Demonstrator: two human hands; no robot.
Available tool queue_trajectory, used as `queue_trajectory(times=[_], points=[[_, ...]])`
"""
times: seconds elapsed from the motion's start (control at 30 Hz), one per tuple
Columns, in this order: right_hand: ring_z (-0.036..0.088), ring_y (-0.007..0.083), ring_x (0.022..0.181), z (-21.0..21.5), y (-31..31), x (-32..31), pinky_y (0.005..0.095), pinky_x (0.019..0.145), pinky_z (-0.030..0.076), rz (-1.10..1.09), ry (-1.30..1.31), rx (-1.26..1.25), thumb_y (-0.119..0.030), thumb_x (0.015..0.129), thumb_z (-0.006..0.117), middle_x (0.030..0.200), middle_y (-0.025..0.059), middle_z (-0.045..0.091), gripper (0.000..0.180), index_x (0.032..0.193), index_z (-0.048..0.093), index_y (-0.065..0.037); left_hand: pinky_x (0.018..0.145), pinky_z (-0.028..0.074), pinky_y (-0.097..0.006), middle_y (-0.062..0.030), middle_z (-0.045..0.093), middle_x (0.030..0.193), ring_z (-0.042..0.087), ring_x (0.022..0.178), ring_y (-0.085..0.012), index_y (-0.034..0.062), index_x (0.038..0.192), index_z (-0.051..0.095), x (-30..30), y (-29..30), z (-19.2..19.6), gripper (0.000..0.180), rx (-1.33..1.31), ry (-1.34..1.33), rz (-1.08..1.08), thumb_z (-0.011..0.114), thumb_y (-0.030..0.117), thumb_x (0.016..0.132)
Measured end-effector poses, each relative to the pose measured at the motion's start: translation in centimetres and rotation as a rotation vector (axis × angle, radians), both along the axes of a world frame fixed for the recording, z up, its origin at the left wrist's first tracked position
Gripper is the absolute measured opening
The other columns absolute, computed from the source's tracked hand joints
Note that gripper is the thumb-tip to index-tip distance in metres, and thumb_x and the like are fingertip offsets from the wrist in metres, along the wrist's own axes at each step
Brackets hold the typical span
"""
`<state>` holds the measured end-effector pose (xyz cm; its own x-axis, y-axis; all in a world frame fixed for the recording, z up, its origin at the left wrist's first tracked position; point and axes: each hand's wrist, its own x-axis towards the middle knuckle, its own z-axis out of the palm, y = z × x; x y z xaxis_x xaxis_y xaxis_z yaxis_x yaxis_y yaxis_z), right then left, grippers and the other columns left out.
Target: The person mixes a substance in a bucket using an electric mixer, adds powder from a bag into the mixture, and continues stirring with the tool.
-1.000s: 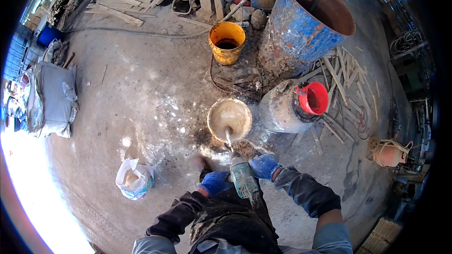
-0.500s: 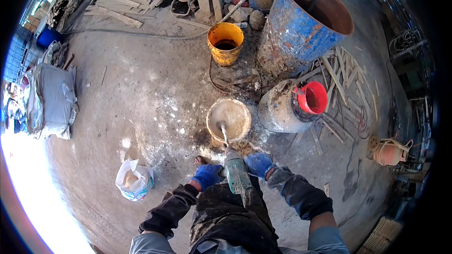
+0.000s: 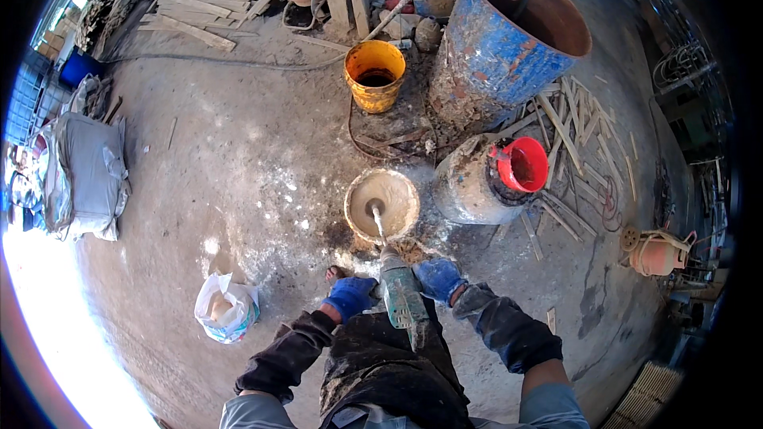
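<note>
Between my hands is a green, dust-caked power mixer drill (image 3: 404, 295), its chuck pointing away from me. My left hand (image 3: 350, 298), in a blue glove, is closed at its left side; my right hand (image 3: 438, 278), gloved alike, is closed at its right side. The grips themselves are mostly hidden under the gloves. From the chuck a mixing paddle (image 3: 379, 222) runs down into a crusted round bucket (image 3: 351, 210). Pale, creamy mix (image 3: 389, 188) fills much of the bucket, with a hollow swirl around the shaft.
A yellow bucket (image 3: 373, 99) with dark contents stands beyond. To the right are a large blue drum (image 3: 501, 56) and a caked container (image 3: 465, 191) carrying a red pail (image 3: 524, 164). An open white bag of powder (image 3: 226, 310) sits at left. Wood strips (image 3: 568, 135) lie beside the drum.
The view has shifted slightly, so the buckets and drum sit a little further left. The mix's surface looks smoother, with a rounder hollow about the shaft. Both hands keep their hold.
</note>
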<state>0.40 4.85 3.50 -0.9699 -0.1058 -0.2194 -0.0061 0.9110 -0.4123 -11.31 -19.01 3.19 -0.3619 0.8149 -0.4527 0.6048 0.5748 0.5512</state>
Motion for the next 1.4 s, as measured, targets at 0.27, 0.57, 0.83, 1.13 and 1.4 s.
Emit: queue_trajectory(times=[0.27,0.57,0.83,1.13,1.4], points=[[0.063,0.0315,0.067,0.5,-0.8,0.4,0.0462,0.061,0.049,-0.059,0.022,-0.076,-0.035,0.077,0.062,0.072,0.0103,0.062,0.023,0.08,0.06,-0.013,0.071,0.048,-0.047,-0.0152,0.066,0.084,0.064,0.081,-0.0349,0.0092,0.091,0.061,-1.3,0.6,4.0,0.028,-0.015,-0.054,-0.032,0.059,0.035,0.081],[0.063,0.0304,0.069,-0.7,-0.4,-0.3,0.0445,0.062,0.049,0.005,0.02,0.039,-0.032,0.077,0.062,0.071,0.0096,0.061,0.02,0.083,0.06,-0.013,0.073,0.048,-0.046,-0.0161,0.066,0.085,0.064,0.083,-0.0358,0.0095,0.093,0.061,-1.5,0.4,3.1,0.029,-0.014,0.004,-0.07,0.061,0.035,0.079],[0.064,0.028,0.064,0.6,2.3,-1.7,0.0438,0.058,0.048,0.032,0.086,0.049,-0.022,0.077,0.059,0.069,0.0069,0.063,0.012,0.083,0.062,-0.013,0.072,0.048,-0.047,-0.0142,0.066,0.087,0.064,0.083,-0.0353,0.011,0.091,0.061,-2.2,3.4,4.4,0.03,-0.058,-0.085,-0.02,0.062,0.039,0.08],[0.063,0.029,0.063,2.2,5.0,-1.2,0.0429,0.057,0.049,0.034,0.075,0.109,-0.022,0.078,0.058,0.069,0.0089,0.063,0.015,0.085,0.063,-0.01,0.072,0.048,-0.048,-0.0154,0.066,0.087,0.063,0.083,-0.0366,0.0105,0.092,0.061,-1.0,5.6,3.3,0.036,0.024,-0.134,0.015,0.064,0.044,0.078],[0.063,0.0291,0.063,2.6,6.0,-0.9,0.0428,0.055,0.048,0.106,0.049,0.11,-0.02,0.075,0.058,0.068,0.0104,0.062,0.011,0.077,0.063,-0.01,0.077,0.048,-0.047,-0.0173,0.066,0.094,0.062,0.09,-0.0373,0.0108,0.098,0.064,0.6,5.9,3.3,0.037,-0.003,-0.193,0.068,0.062,0.043,0.079]])
